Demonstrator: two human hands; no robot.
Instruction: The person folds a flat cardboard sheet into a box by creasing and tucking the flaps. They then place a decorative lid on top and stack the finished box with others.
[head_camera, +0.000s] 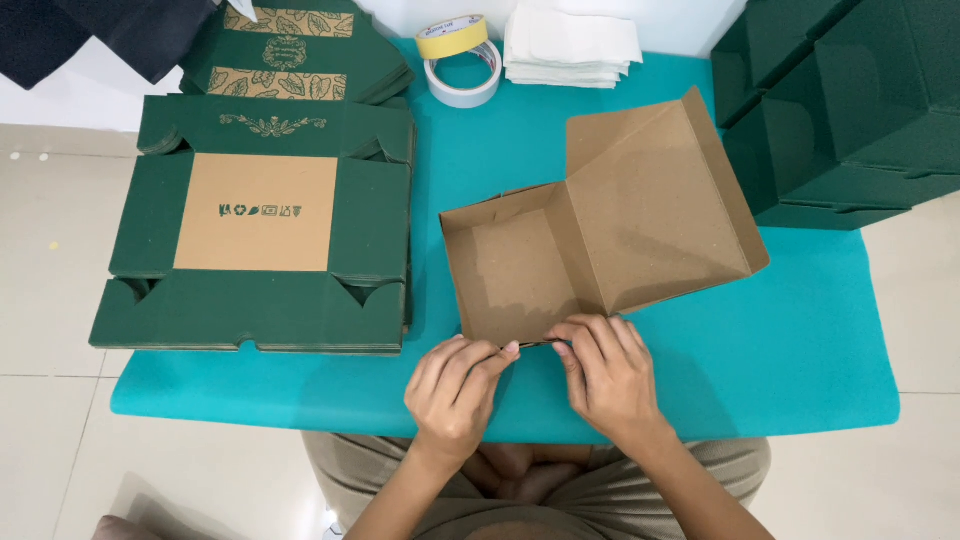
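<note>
Half-folded cardboard box (600, 230), plain brown inside, lid flap raised, near tabletop (800, 350) front edge; left hand (455, 390) and right hand (605, 375) pinch its front wall.

The green boxes (850, 100) run off the right edge, and the box's (600, 230) near flap hides under fingers (590, 335).

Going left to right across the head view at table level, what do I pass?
Stack of flat green cardboard box blanks → half-folded brown cardboard box, both hands pinching its near edge → pile of assembled dark green boxes.
</note>
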